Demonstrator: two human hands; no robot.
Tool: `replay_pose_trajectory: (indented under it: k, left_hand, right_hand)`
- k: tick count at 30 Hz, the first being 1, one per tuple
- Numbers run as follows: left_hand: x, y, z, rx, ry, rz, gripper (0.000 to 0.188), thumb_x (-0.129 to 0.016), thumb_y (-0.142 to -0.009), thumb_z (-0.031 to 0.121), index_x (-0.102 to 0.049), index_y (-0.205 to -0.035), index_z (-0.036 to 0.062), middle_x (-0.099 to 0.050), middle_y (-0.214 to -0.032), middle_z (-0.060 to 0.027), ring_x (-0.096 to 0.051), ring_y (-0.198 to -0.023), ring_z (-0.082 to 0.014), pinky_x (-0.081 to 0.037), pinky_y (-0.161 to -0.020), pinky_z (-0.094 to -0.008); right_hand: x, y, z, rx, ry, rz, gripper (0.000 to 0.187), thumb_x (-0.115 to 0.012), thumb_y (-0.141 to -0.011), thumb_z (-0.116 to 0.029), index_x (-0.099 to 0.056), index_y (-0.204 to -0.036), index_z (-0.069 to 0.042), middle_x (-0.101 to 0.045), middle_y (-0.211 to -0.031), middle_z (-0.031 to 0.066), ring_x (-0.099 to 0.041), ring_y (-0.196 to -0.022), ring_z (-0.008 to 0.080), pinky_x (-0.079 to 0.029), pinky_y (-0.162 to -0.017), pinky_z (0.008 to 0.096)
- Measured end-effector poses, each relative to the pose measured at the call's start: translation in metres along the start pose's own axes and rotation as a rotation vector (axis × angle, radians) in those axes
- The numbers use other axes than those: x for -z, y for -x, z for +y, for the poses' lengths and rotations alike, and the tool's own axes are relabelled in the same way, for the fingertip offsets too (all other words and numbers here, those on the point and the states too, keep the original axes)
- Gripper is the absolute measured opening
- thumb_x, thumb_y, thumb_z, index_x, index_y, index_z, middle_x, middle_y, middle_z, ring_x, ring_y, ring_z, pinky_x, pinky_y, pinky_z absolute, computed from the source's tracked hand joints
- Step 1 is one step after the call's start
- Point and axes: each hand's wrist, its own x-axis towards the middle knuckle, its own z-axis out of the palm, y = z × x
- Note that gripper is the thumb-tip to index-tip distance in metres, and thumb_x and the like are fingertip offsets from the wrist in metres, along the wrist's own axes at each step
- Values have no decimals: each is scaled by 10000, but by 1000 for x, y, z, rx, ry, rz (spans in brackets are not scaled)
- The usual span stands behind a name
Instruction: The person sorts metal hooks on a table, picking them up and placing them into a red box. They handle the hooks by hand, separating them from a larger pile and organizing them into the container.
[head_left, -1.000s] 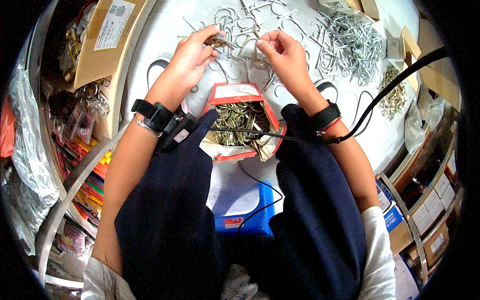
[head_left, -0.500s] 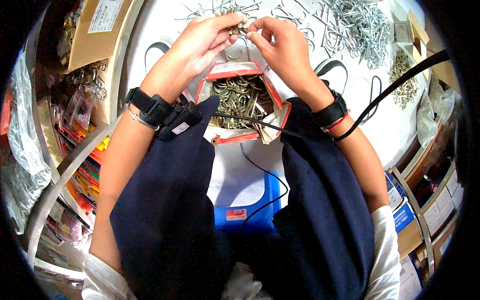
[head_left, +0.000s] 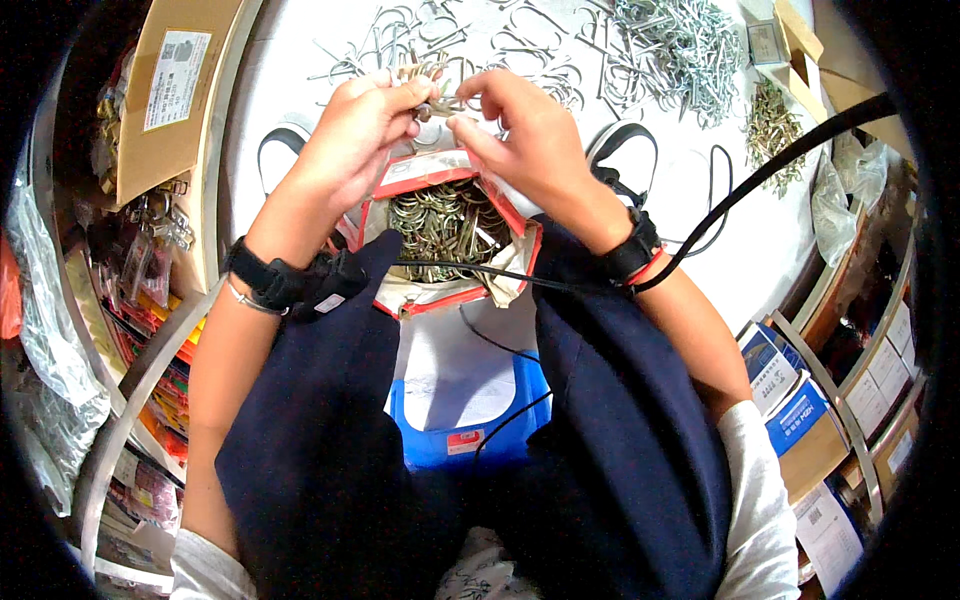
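Observation:
Several brass-coloured metal hooks [head_left: 425, 108] are bunched in my left hand [head_left: 358, 130], pinched between thumb and fingers. Just to their right is my right hand [head_left: 525, 135], its thumb and forefinger apart around the hook ends, with no hook plainly gripped. Below both hands, an open white box with red edges [head_left: 398, 297] sits between my knees, filled with brass-coloured hooks [head_left: 450, 225]. The fingers hide part of the bunch.
Silvery hooks [head_left: 680, 55] lie heaped on the white floor at far right, others scattered farther left. A smaller brass-coloured pile [head_left: 772, 130] is beside them. A blue stool [head_left: 465, 452] shows between my legs. A black cable [head_left: 780, 160] crosses my right wrist. Shelves flank both sides.
My right thumb and forefinger have parted from their pinch at the bunch. The whole view has shifted, so hands and box appear lower and farther left. The left hand still holds the hooks.

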Motion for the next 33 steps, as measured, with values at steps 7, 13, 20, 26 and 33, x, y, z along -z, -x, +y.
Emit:
replay_pose_trajectory:
  k: [7, 13, 20, 26, 33]
  left_hand:
    - [-4, 33, 36, -5, -507, -422, 235, -614, -853, 185, -622, -1025, 25, -630, -882, -3, -575, -820, -86, -457, -745, -233]
    - [-22, 55, 16, -156, -1170, -753, 172, -588, -768, 128, -574, -901, 20, -579, -737, -212, -582, -737, -385, -463, -672, -443]
    - [-36, 72, -13, -121, -1407, -490, 124, -556, -786, 101, -565, -886, 28, -592, -715, -221, -602, -742, -411, -468, -672, -496]
    - [-21, 83, -25, -30, -1461, -398, 135, -556, -789, 94, -533, -866, -14, -588, -717, -242, -595, -740, -426, -473, -670, -508]
    - [-11, 81, -63, -49, -1387, -303, 127, -551, -794, 81, -495, -852, -17, -575, -690, -257, -589, -720, -439, -468, -668, -510]
  right_hand:
    - [47, -13, 41, -247, 16, 312, 177, -634, -824, -155, -617, -982, -78, -601, -682, 54, -572, -567, 149, -466, -535, 279]
    - [75, -9, 75, -361, -87, 433, 175, -587, -847, -122, -625, -968, -2, -587, -714, 21, -520, -604, 63, -442, -544, 228]
    - [61, 4, 65, -426, -100, 343, 187, -568, -842, -161, -643, -941, -21, -612, -707, 37, -545, -601, 94, -452, -577, 249]
    - [59, 13, 60, -439, -30, 240, 191, -561, -832, -165, -652, -940, -36, -639, -739, 68, -587, -619, 135, -483, -608, 279]
    - [46, 17, 63, -383, -36, 123, 166, -562, -841, -166, -653, -929, -59, -652, -750, 91, -622, -625, 174, -494, -609, 296]
